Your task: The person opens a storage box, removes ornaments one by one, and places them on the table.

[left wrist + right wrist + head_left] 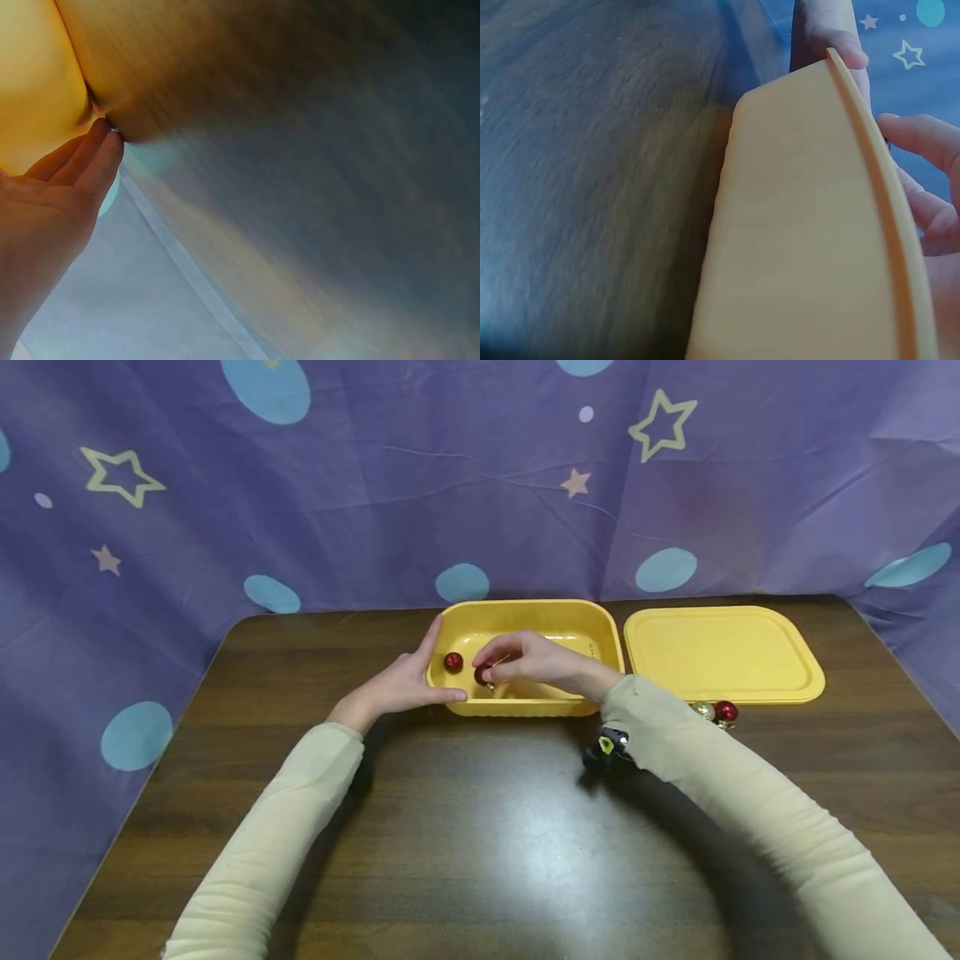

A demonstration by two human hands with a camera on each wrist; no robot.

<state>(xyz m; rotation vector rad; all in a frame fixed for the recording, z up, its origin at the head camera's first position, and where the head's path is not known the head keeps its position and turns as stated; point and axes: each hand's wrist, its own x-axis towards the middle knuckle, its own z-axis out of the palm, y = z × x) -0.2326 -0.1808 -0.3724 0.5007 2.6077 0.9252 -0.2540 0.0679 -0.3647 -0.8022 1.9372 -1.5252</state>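
A yellow rectangular container [525,706] stands at the far side of the table. My left hand [401,685] holds its left end, thumb over the near rim; in the left wrist view its fingers [94,161] lie against the outside wall. Inside the container, my right hand [536,658] pinches a small dark red bauble [481,675] with a gold cap. Another red bauble [453,662] lies left of it on the container floor. In the right wrist view the container's wall [802,195] hides the bauble and part of the right hand.
A yellow lid [720,652] lies flat to the right of the container. By its near edge are a red bauble [725,711] and a gold bauble [703,710], partly behind the right sleeve. A purple patterned cloth [517,485] hangs behind the dark wooden table [465,827].
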